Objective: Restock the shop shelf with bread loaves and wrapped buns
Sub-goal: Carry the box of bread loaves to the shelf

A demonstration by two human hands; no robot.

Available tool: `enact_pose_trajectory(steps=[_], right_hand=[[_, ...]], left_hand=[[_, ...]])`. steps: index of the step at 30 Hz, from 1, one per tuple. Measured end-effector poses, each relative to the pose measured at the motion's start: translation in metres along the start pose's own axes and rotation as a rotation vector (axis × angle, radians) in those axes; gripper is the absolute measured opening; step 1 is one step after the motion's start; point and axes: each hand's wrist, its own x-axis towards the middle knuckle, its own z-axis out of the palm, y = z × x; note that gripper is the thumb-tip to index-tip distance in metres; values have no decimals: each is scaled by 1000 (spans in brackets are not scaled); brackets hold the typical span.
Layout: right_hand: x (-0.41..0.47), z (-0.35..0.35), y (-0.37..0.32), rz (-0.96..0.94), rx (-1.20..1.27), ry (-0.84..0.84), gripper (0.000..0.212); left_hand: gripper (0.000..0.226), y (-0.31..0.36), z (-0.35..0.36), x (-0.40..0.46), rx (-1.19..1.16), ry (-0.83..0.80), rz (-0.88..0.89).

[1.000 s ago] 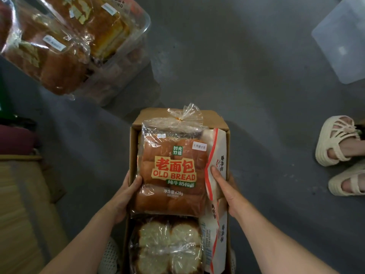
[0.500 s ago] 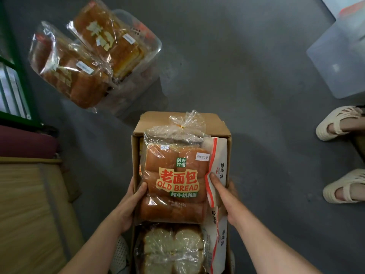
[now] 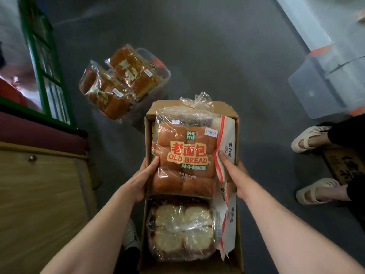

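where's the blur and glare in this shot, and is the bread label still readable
In the head view: the OLD BREAD bag between the left hand and right hand is sharp, its label readable; glare streaks its crinkled top and the pale loaf below; the clear bin and the green frame are smeared; wide-angle bending shows at the edges.

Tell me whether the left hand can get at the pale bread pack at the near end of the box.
Probably yes: the pale bread pack lies uncovered on top, but the left hand is busy holding the cardboard box and must let go.
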Motion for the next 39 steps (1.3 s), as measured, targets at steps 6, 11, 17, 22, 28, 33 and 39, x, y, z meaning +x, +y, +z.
enact_pose_trajectory(steps=[6,11,17,22,28,33,39], right_hand=[[-76,-27,-71,-95,-15,4,71],[-118,-38,-119,-135,-28,-3,61],[-142,-33,-177,-151,-28,8,60],[-148,-22,-224,-117,7,49,80],[-144,-14,-291,-89,31,67,101],[-127,-16,-361,-120,52,64,103],[-93,-26,-460,-176,33,17,94]], left_hand=[[92,49,43,-69,-13,15,48],[100,89,64,-108,-28,-19,98],[98,150,69,-125,-19,-62,105],[108,217,70,-121,45,-108,90],[107,302,78,-114,101,-159,76],[106,373,95,-98,111,-189,83],[119,458,128,-73,77,-152,90]])
